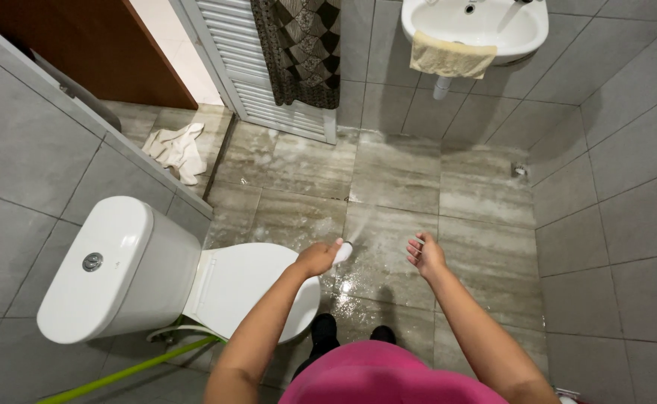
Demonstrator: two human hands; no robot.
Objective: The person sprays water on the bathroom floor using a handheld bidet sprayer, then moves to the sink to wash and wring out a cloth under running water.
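Note:
My left hand [318,258] is closed around a small white spray head [343,251] and holds it over the front edge of the closed toilet lid [246,288]. A thin jet of water leaves the spray head toward the wet floor tiles [388,224] ahead. A little to the right, my right hand [426,253] hovers above the floor with fingers loosely apart and nothing in it.
A white toilet with its cistern [111,269] stands at the left against the grey tiled wall. A green hose [130,370] runs under it. A white rag [177,150] lies by the louvred door [246,60]. A washbasin [478,26] with a yellow cloth hangs on the far wall.

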